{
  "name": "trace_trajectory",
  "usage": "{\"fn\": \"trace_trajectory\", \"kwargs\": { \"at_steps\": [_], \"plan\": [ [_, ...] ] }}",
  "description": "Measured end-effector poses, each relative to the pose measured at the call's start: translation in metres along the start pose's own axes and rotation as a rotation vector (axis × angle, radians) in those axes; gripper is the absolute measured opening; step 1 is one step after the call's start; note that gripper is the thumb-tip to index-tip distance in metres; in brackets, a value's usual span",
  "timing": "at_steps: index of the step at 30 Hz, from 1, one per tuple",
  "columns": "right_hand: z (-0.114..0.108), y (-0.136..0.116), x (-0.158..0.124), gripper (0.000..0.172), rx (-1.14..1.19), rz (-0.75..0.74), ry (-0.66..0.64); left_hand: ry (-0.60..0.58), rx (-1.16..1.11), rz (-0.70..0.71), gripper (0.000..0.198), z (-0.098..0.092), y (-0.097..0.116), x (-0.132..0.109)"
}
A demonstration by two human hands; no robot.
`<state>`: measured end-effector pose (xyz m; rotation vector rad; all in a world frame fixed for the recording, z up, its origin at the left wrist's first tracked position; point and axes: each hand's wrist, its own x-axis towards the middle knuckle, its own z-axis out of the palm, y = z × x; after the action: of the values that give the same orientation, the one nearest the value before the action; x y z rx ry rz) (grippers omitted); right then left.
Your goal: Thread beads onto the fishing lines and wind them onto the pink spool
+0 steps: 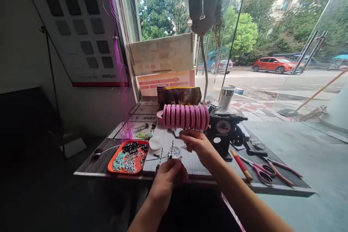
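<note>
My left hand (169,174) is closed near the table's front edge, with a small black piece poking out above its fingers; its kind is unclear. My right hand (196,144) makes a pinch below a row of pink spools (186,116). Something thin and dark shows at its fingertips, too small to name. Between and behind the hands sits a small round dish of whitish beads (175,152). An orange tray (111,166) at the left holds black, turquoise and silvery small parts. Beside it lies a white round lid or dish (155,143).
A black hand-cranked machine (224,130) stands right of the spools. Scissors with pink handles (263,171), pliers (284,174) and a red-and-tan stick (241,166) lie at the right. Purple threads (116,50) hang at the left. A silvery can (226,98) stands behind, by the window.
</note>
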<state>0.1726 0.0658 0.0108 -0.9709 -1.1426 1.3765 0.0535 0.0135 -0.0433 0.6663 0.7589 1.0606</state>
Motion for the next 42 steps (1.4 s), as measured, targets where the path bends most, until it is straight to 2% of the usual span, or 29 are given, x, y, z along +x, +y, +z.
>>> {"fn": "trace_trajectory", "kwargs": {
  "at_steps": [5,9,15,30,32,33,36,38,40,42],
  "plan": [
    [0.003,0.007,-0.013,0.017,-0.002,0.045,-0.039,-0.042,-0.144,-0.138,0.027,-0.008,-0.004,-0.012],
    [0.006,0.023,-0.034,0.020,-0.012,0.131,-0.093,-0.024,-0.219,-0.138,0.024,-0.008,-0.004,-0.019],
    [0.007,0.040,-0.057,0.023,0.187,0.302,-0.230,-0.072,-0.253,-0.121,0.014,-0.008,-0.003,-0.027],
    [0.004,0.046,-0.062,0.022,0.188,0.277,-0.259,-0.022,-0.173,-0.095,0.011,-0.005,-0.002,-0.028],
    [0.002,0.043,-0.059,0.022,0.101,0.250,-0.209,-0.001,-0.140,-0.082,0.012,-0.005,-0.002,-0.027],
    [0.000,0.040,-0.057,0.024,0.025,0.199,-0.144,0.013,-0.105,-0.066,0.013,-0.005,-0.002,-0.026],
    [-0.007,0.028,-0.045,0.027,-0.315,-0.064,0.163,0.088,0.141,0.074,0.016,-0.006,-0.003,-0.021],
    [-0.010,0.021,-0.037,0.025,-0.542,-0.192,0.293,0.146,0.362,0.188,0.017,-0.007,-0.003,-0.019],
    [-0.009,0.018,-0.029,0.026,-0.693,-0.224,0.309,0.193,0.547,0.255,0.026,-0.007,-0.002,-0.018],
    [-0.005,0.019,-0.021,0.026,-0.731,-0.220,0.286,0.235,0.634,0.299,0.036,-0.006,0.001,-0.020]
  ]
}}
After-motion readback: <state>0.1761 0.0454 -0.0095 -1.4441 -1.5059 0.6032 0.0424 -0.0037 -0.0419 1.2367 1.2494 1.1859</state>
